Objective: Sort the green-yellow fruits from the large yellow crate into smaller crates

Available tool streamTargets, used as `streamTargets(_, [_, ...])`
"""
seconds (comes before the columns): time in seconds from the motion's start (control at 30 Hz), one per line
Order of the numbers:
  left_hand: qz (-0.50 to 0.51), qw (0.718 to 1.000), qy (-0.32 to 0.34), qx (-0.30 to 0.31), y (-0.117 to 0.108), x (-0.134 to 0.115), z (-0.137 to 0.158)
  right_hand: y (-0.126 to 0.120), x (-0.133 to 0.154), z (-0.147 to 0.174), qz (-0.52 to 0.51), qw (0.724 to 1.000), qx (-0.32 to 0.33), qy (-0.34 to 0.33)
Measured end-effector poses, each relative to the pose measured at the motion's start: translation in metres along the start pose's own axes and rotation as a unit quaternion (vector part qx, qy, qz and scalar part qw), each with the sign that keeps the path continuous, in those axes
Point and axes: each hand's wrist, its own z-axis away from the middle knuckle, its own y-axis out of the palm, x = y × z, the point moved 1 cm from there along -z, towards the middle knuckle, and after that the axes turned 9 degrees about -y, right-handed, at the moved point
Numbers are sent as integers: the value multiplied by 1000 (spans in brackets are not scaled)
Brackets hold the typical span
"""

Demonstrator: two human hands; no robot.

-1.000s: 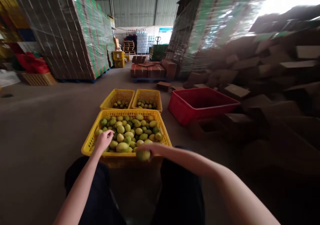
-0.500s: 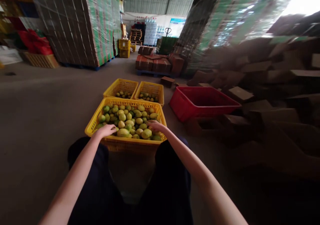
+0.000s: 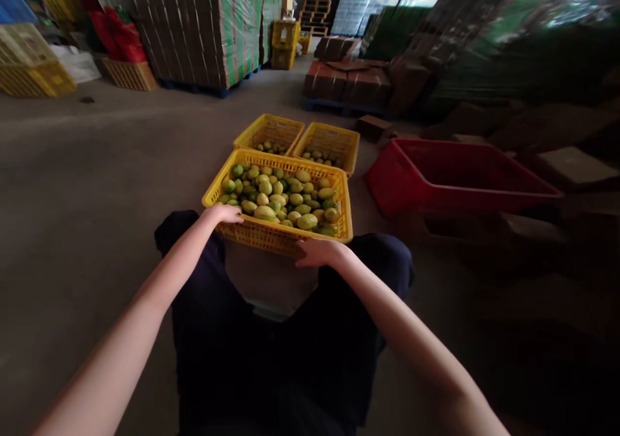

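A large yellow plastic crate (image 3: 341, 205) stands in front of my knees, heaped with green and yellow fruit that look like lemons (image 3: 265, 213). My left hand (image 3: 223, 214) is closed over the crate's near rim, toward its left corner. Lower down, my right hand (image 3: 317, 252) is at the outside of the near wall, toward the right corner. Its fingers are apart and hold nothing; whether they touch the wall I cannot tell.
Behind stand two smaller yellow crates, one on the left (image 3: 237, 140) and one on the right (image 3: 356, 155), with some fruit inside. A red tub (image 3: 465, 194) is at the right, near loose cardboard boxes (image 3: 576, 165). Wrapped stacks of cartons (image 3: 242, 35) rise farther back.
Both hands have drawn back from the fruit: the left to the near rim, the right outside the near wall. My view has tilted down and turned left.
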Motion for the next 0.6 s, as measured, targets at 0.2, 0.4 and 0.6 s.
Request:
streamTargets(0.2, [-28,999,-43,9,4,19,-12,-7,35,-17,217,976,0,-35])
streamTargets(0.4, [36,999,-3,-23,10,23,-15,19,35,-127,153,979,-96,91])
streamTargets(0.6, [16,998,-66,16,19,39,-17,32,34,-178,36,974,-155,160])
